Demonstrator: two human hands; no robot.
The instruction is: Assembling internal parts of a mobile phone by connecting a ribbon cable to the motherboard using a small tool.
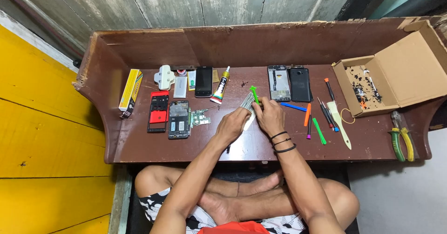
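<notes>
Landmark: the grey part (247,104), a small flat ribbed piece held over the middle of the brown work table (139,145); every place below is given from it.
Yellow box (131,89): far left of the grey part, lying lengthwise by the table's raised left wall.
Red phone frame (159,112): left of the grey part, flat, just beside the yellow box.
Opened phone body (179,119): left of the grey part, next to the red frame, with a green circuit board (200,118) at its right edge.
Black phone (203,81): up and left of the grey part, screen up.
Glue tube (220,86): just up-left of the grey part, tilted.
Left hand (233,124): fingers closed on the lower left edge of the grey part.
Right hand (269,116): closed around a green tool (254,94) whose tip seems to touch the grey part, though the contact is too small to be sure; black bands circle the wrist.
Two opened phones (289,83): up and right of the grey part, side by side.
Coloured pry tools (321,117): right of the grey part, scattered in blue, orange, green and red.
Cardboard box (396,71): far right, open, small dark bits inside.
Pliers (401,138): far right and lower, green and yellow handles.
</notes>
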